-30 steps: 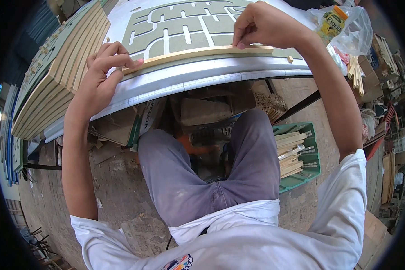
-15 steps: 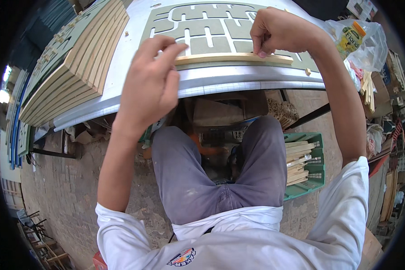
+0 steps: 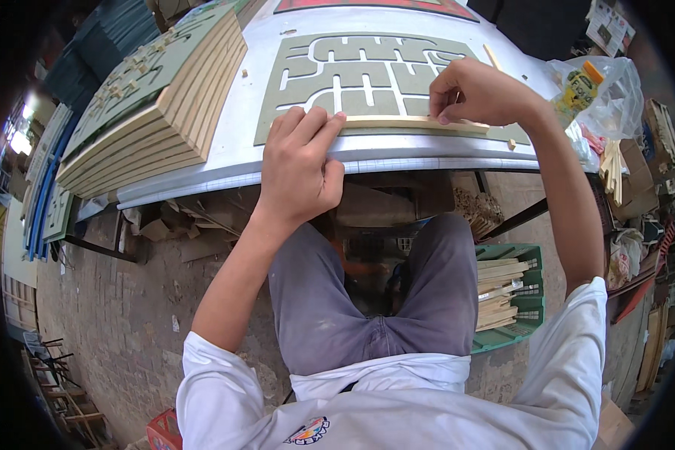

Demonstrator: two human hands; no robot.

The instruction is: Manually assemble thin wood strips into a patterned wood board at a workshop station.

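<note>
Right hand (image 3: 484,94): fingers curled, thumb and fingertips drawn together at the upper side of a pale wooden strip (image 3: 386,122), right of its visible middle; whether the strip itself is pinched, or something small, cannot be told. Left hand (image 3: 300,161): index fingertip rested at the left of the strip's visible part, thumb held apart from it; the left end is hidden behind the hand, so a grasp there cannot be told. The strip is laid lengthwise along the near edge of a grey-green panel (image 3: 352,97), which is cut through with branching slots. The panel is placed flat on a white table (image 3: 232,150).

A small wooden block (image 3: 511,144) is seen just beyond the strip's right end. To the left, a stack of wood-edged panels (image 3: 180,112) is set on the table, more blocks scattered on top. At right, a yellow-capped bottle (image 3: 577,90) is seen, partly wrapped by a clear plastic bag (image 3: 615,97). A red-edged board (image 3: 375,4) is cut off at the top. Below, by the right knee, wooden pieces (image 3: 499,285) are held in a green crate (image 3: 532,300).
</note>
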